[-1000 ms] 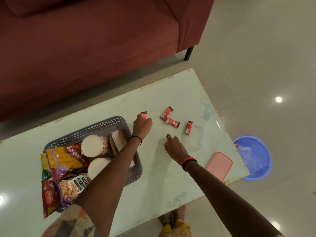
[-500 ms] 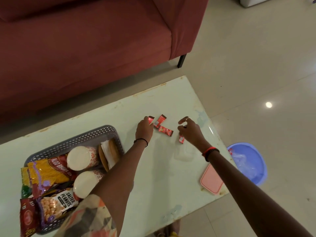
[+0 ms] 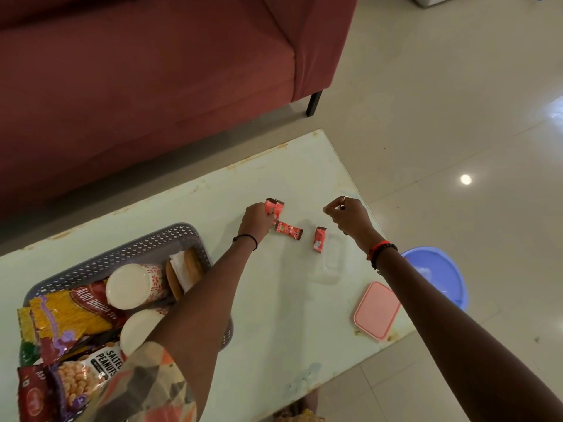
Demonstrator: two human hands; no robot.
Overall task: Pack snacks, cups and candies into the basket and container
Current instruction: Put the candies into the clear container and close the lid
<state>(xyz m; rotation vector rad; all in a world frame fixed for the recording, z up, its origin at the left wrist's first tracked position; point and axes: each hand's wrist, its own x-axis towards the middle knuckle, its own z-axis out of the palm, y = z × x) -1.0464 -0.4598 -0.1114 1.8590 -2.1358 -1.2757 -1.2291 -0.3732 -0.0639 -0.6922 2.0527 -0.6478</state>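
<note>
The red candies point(image 3: 274, 207) are gripped in the curled fingers of the left hand point(image 3: 257, 216); a third candy point(image 3: 288, 230) lies on the table point(image 3: 274, 315) just beside that hand; a fourth candy point(image 3: 320, 242) lies at the far end of the clear container point(image 3: 330, 264), touching or not I cannot tell; the right hand point(image 3: 347, 214) hovers beyond it with thumb and forefinger drawn close, though whether it pinches anything cannot be told; the likely trouble is the left hand reaching for more and letting a slick wrapper slip; the container, nearly invisible, could be nudged by a forearm towards the pink lid point(image 3: 377, 310) and the edge, above the blue basin point(image 3: 438, 269); the filled basket point(image 3: 122, 254) sits well apart.
</note>
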